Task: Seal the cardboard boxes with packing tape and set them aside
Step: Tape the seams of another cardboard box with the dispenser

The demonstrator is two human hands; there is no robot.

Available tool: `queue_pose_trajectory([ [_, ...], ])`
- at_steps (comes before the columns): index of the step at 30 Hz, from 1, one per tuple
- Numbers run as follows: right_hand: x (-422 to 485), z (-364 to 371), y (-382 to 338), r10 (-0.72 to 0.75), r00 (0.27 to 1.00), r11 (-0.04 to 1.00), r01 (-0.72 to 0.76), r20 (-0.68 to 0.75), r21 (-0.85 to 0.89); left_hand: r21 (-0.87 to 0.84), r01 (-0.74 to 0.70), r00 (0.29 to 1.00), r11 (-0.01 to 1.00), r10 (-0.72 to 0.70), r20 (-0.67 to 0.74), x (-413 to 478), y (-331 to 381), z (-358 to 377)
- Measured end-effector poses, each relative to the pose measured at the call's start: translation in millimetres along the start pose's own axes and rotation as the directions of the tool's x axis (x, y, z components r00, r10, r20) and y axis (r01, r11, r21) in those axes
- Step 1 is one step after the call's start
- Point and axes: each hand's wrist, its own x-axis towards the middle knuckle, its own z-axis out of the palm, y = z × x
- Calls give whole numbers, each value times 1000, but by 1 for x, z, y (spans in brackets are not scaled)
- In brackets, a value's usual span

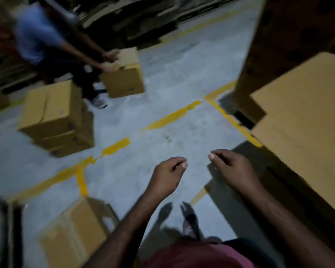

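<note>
Cardboard on the left edge first: a stack of brown boxes (54, 117) sat on the grey concrete floor (172, 78), top flaps closed, just beyond a broken yellow line (170, 116). Below it, near the bottom corner, a lone box (74, 235) stood tilted in the frame, with a hand-hole cut in its shadowed side. The dark ribbed shape (0, 231) beside it was too blurred to name.

Up top, a second person in a blue shirt (37, 33) leaned in with both arms out, hands on a carried box (124, 78). Whether that one touched the floor, I could not tell.

Centre now. The left hand (168, 176) hovered over bare floor, fingers loosely curled, its grip closed on nothing at all. Just beside it and apart from it, the right hand (232, 169) hung the same way, fingertips bent down, its grip slack and holding nothing. Both bare forearms reached out from a pink shirt (197, 256) at the bottom edge, and a dark shoe (190, 223) showed between them.

Over on the right, a large cardboard box (306, 120) showed a plain flat top, near the right hand but not touched by it. Behind it rose a tall cardboard wall (290, 35) marked with dark round spots.
</note>
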Motion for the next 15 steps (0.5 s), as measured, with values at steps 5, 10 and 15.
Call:
queue_pose_trajectory([
  [5, 34, 91, -53, -106, 939, 988, 137, 328, -71, -141, 193, 934, 971, -226, -277, -35, -69, -62],
  [10, 40, 174, -75, -154, 801, 955, 270, 579, -119, -322, 401, 746, 857, -510, -428, -85, -129, -83],
  [15, 12, 262, -65, -210, 599, 865, 482, 773, -138, -484, 480, 492, 732, -681, -542, -149, -173, -78],
])
